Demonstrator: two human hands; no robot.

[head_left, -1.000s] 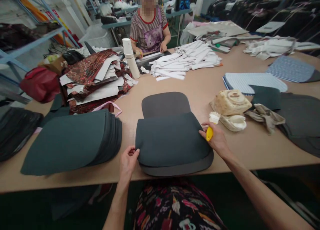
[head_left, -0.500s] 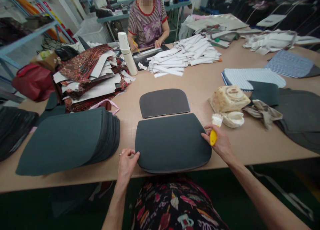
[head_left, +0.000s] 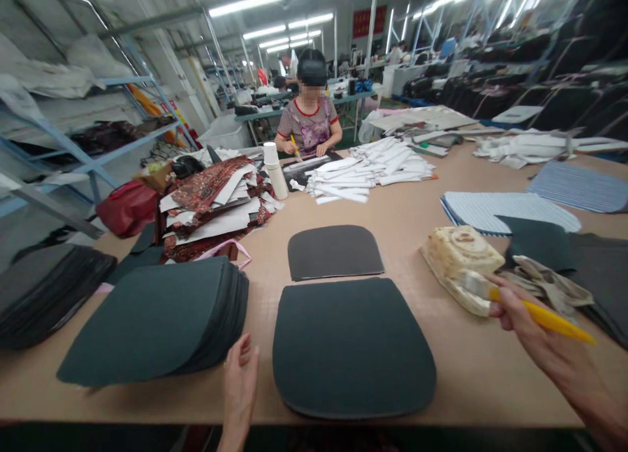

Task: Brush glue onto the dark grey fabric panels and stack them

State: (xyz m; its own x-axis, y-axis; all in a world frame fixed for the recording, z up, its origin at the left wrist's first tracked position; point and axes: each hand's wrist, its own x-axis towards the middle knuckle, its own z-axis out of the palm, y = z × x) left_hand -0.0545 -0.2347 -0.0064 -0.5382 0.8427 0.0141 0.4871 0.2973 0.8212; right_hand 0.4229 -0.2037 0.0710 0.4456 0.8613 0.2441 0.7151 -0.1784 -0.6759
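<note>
My right hand (head_left: pixel 534 328) grips a yellow-handled brush (head_left: pixel 544 318). Its pale bristles are against or just in front of the near side of a crusted, off-white boxy container (head_left: pixel 458 250); contact is hard to tell. Directly in front of me lies a dark green rounded panel (head_left: pixel 353 347), flat on a greyish layer that shows along its edge. Beyond it rests a smaller dark grey panel (head_left: pixel 335 252). Between the green panel and a stack of dark green panels (head_left: pixel 152 321) is my left hand (head_left: pixel 240 380), fingers loosely bent, holding nothing.
Patterned fabric with white sheets (head_left: pixel 210 207) is piled at left behind the stack, beside a white bottle (head_left: pixel 276 171). White strips (head_left: pixel 363 171) lie before a co-worker (head_left: pixel 309 128) across the table. Striped pieces (head_left: pixel 510 210) and a crumpled cloth (head_left: pixel 549 288) are at right.
My right hand has left the green panel's edge and carried the brush right to the crusted container. My left hand has let go of the panel and moved slightly left. The view has tilted up.
</note>
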